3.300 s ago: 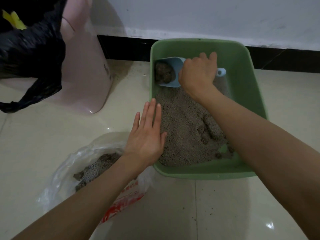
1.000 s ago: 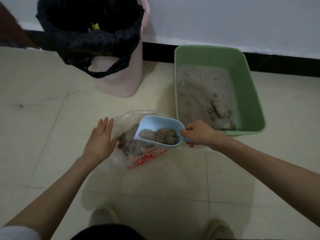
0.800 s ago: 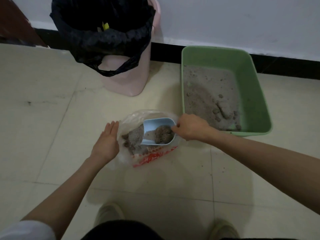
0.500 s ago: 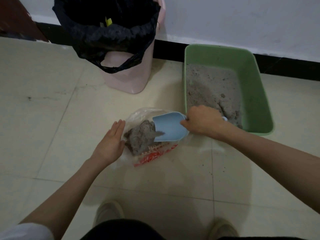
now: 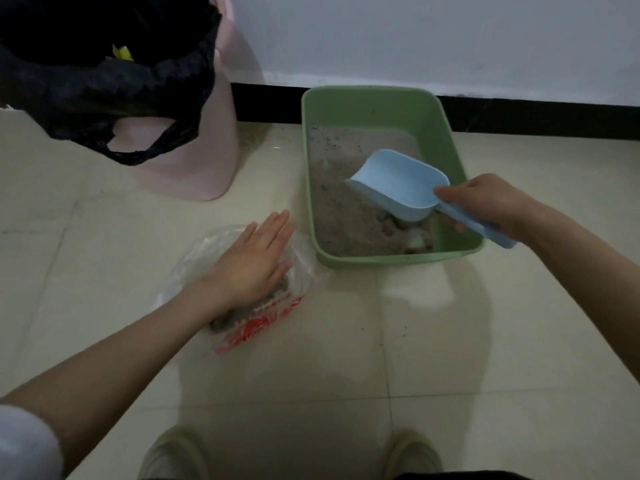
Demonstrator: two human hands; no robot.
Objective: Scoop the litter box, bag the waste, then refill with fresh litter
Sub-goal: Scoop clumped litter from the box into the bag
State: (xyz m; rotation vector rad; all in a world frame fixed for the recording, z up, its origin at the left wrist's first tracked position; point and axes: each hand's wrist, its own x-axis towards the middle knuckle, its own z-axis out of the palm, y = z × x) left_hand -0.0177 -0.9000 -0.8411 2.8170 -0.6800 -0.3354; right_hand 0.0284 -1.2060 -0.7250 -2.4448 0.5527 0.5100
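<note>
right hand point(image 5: 491, 206) clenched on blue scoop point(image 5: 401, 185) angled into green litter box point(image 5: 450, 140) for another clump, left hand point(image 5: 252, 265) flat, fingers released, pinning clear waste bag point(image 5: 194, 268) open on floor.

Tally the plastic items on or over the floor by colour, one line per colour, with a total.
Green: 1, the litter box
Blue: 1, the scoop gripped by the right hand
Pink: 1, the bin
Black: 1, the bin liner
Clear with red print: 1, the waste bag under the left hand
Total: 5
</note>
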